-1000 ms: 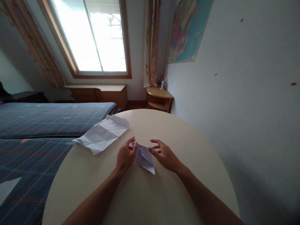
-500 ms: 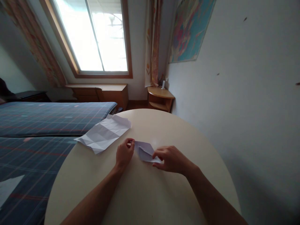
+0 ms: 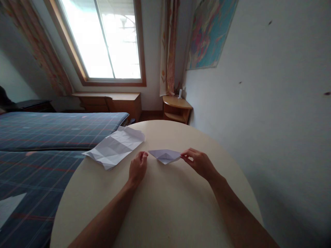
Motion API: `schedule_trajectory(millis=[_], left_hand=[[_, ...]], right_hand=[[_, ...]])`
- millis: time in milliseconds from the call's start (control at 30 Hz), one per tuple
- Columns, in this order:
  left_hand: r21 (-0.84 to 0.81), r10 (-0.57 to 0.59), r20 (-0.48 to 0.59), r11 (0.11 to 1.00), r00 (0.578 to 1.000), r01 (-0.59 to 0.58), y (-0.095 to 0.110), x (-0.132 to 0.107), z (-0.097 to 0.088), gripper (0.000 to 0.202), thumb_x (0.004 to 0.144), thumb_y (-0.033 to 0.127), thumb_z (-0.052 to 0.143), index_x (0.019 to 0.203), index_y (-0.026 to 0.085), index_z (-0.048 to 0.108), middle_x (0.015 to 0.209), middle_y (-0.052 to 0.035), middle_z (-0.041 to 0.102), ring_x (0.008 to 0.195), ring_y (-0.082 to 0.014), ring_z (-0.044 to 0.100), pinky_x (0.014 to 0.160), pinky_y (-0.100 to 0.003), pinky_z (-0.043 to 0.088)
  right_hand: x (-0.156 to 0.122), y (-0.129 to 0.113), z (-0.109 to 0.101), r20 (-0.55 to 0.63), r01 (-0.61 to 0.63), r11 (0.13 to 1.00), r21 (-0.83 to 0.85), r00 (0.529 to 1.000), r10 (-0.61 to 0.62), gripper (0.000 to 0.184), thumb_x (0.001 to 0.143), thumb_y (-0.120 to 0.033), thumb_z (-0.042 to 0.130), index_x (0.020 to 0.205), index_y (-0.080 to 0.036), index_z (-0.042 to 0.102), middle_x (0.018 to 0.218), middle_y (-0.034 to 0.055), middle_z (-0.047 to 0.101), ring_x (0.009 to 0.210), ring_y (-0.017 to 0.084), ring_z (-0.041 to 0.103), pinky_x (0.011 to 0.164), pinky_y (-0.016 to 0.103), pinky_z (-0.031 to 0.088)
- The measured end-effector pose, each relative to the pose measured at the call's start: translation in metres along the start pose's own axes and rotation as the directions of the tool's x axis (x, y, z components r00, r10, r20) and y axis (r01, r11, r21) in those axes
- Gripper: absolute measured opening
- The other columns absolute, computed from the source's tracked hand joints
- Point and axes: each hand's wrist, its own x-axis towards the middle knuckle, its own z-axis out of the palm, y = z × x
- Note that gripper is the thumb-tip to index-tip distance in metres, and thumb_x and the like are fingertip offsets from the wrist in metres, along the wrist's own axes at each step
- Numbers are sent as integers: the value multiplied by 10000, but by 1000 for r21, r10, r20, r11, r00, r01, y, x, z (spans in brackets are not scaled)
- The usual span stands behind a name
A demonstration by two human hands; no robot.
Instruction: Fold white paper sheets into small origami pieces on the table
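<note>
A small folded white paper piece [image 3: 165, 156] lies on the round cream table [image 3: 160, 206], its long side running left to right. My right hand [image 3: 199, 162] pinches its right tip between thumb and fingers. My left hand [image 3: 138, 168] rests on the table just left of the paper's left tip, fingers curled together, nothing visibly in them. Whether it touches the tip I cannot tell.
A creased, unfolded white sheet [image 3: 115, 147] lies at the table's far left edge. A bed with a plaid blue cover [image 3: 46, 134] stands along the left. A white wall [image 3: 271, 103] is close on the right. A wooden corner shelf [image 3: 177, 108] and desk [image 3: 113, 101] stand under the window.
My right hand swung the folded paper's near point round to the right and away from me, so it now lies sideways. My left hand stayed at the paper's left end.
</note>
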Motion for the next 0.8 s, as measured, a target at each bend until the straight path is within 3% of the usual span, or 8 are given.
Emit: schedule_trajectory(millis=[100,200,333,633,800], left_hand=[[126,104,65,986,992,-112,-4,-1,5,340,943,342,370,1035,176,653,1078,-112,717,1032,-245,658,949,-387,480],[262,210,167,932,963,-249,-7,-5,10,345,909,319,477,1172,166,638,1345,-128,601,1298,-266,503,1123,-429,347],[386,197,286,872,938,-301,-7,-10,11,431,885,354,547,1284,199,596,1475,-109,485,1410,-294,373,1182,-485,243],[404,195,293,862,936,-306,-4,-9,10,422,888,371,560,1284,231,601,1488,-95,471,1413,-286,373,1184,-484,247],[433,169,312,850,935,-299,0,-8,10,430,894,356,544,1300,222,592,1489,-80,472,1416,-268,370,1188,-467,251]], right_hand=[[1,10,1,-147,-102,993,-53,985,93,222,955,-367,517,958,-233,694,939,50,713,792,193,665,708,304,476],[3,21,3,-303,-195,975,-105,940,156,233,956,-367,511,954,-212,684,922,58,705,746,188,653,684,299,466],[10,35,5,-442,-296,943,-153,874,203,252,967,-349,483,953,-183,672,919,78,696,721,188,639,677,296,455],[32,72,-2,-486,-503,796,-338,817,310,152,942,-252,531,937,-193,670,994,79,695,764,191,629,605,277,378],[40,85,1,-448,-549,714,-435,820,357,137,940,-267,549,962,-207,670,1016,60,688,736,161,617,549,257,323]])
